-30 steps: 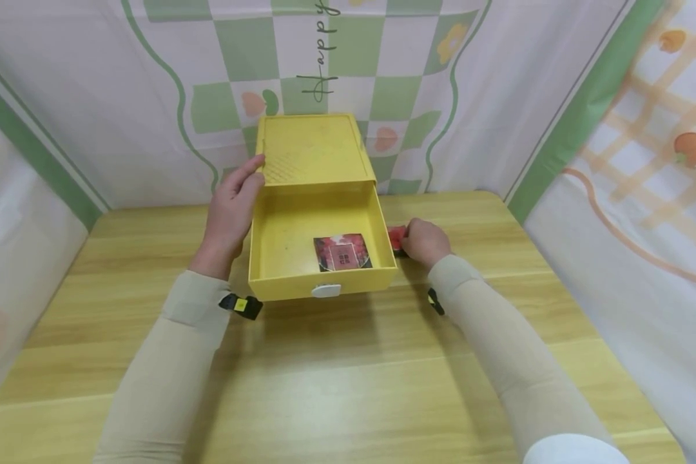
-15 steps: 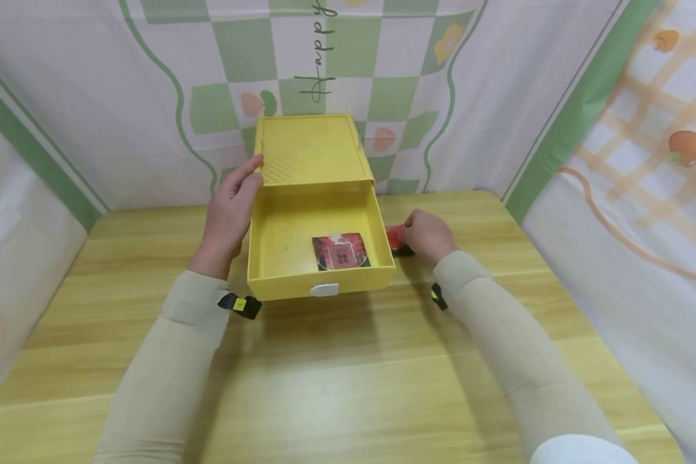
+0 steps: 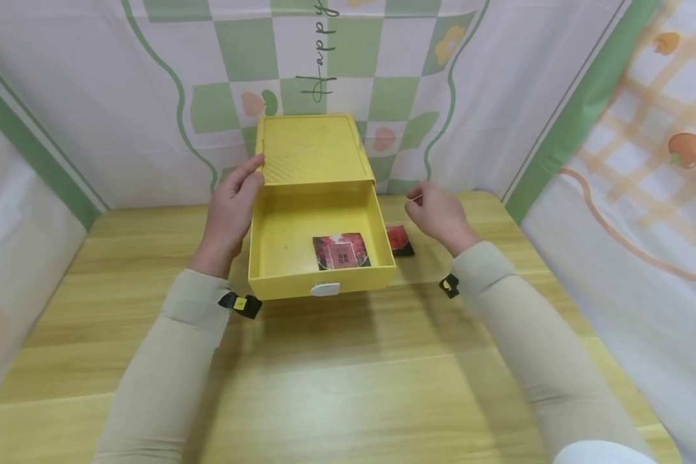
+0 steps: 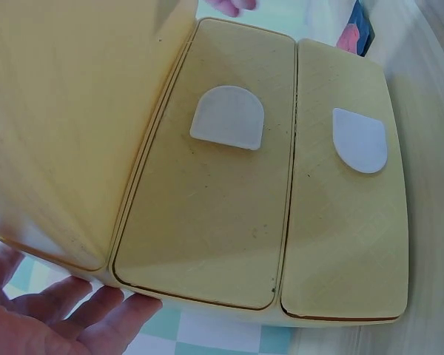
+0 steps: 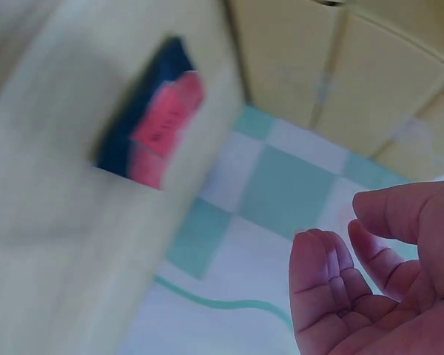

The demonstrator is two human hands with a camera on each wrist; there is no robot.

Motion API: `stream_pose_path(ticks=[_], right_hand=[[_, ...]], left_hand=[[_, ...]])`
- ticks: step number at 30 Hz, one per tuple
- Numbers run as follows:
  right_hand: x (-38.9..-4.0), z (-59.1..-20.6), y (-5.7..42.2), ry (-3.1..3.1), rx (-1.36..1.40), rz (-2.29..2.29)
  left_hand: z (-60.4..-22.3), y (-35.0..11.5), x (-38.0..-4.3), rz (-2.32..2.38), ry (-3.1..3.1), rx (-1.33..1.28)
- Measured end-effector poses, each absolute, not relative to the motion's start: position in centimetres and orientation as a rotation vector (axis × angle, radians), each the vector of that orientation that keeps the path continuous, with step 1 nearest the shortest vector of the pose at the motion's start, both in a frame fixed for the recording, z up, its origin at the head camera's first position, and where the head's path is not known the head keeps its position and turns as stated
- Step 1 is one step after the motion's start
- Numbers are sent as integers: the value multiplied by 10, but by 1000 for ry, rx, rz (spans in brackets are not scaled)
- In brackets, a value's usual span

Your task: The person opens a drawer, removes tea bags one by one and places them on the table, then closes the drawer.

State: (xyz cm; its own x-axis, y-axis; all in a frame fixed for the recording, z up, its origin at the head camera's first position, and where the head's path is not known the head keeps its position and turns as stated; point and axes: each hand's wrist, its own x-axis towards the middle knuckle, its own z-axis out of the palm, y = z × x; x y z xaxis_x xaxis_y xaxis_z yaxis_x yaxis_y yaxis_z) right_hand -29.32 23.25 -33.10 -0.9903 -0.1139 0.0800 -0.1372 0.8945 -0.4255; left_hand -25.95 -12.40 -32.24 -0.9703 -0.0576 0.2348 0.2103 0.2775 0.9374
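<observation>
A yellow drawer cabinet (image 3: 316,148) stands at the back of the table with its top drawer (image 3: 290,225) pulled out. Inside that drawer lies a flat red and dark square packet (image 3: 341,251). My left hand (image 3: 229,212) rests against the cabinet's left side, and in the left wrist view its fingers (image 4: 111,310) touch the side edge. A second red and black packet (image 5: 159,126) lies on the table just right of the cabinet, partly hidden by the drawer in the head view. My right hand (image 3: 439,212) is raised beyond this packet, fingers loosely bent, holding nothing.
Two lower drawers, pushed in, show white handles (image 4: 228,118) in the left wrist view. Behind the cabinet hangs a green and white checked cloth (image 3: 301,45). The wooden table (image 3: 325,386) extends in front, and printed cloth also hangs at both sides.
My right hand has let go of the packet beside the cabinet and moved up and to the right, away from it. My left hand and the drawer stay put.
</observation>
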Motion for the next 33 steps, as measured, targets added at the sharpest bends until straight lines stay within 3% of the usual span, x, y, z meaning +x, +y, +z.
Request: stream_pose_path(ticks=[15, 21, 28, 33], right_hand=[[-256, -256, 205, -2780, 301, 769], [-236, -236, 183, -2750, 510, 763], [-227, -231, 159, -2745, 881, 379], [-223, -232, 146, -2838, 957, 113]], left_hand=[[-320, -123, -257, -1759, -2309, -159], [-319, -123, -255, -1760, -2310, -166], [-320, -124, -256, -1754, -2314, -172], [-321, -123, -257, -1742, -2313, -166]])
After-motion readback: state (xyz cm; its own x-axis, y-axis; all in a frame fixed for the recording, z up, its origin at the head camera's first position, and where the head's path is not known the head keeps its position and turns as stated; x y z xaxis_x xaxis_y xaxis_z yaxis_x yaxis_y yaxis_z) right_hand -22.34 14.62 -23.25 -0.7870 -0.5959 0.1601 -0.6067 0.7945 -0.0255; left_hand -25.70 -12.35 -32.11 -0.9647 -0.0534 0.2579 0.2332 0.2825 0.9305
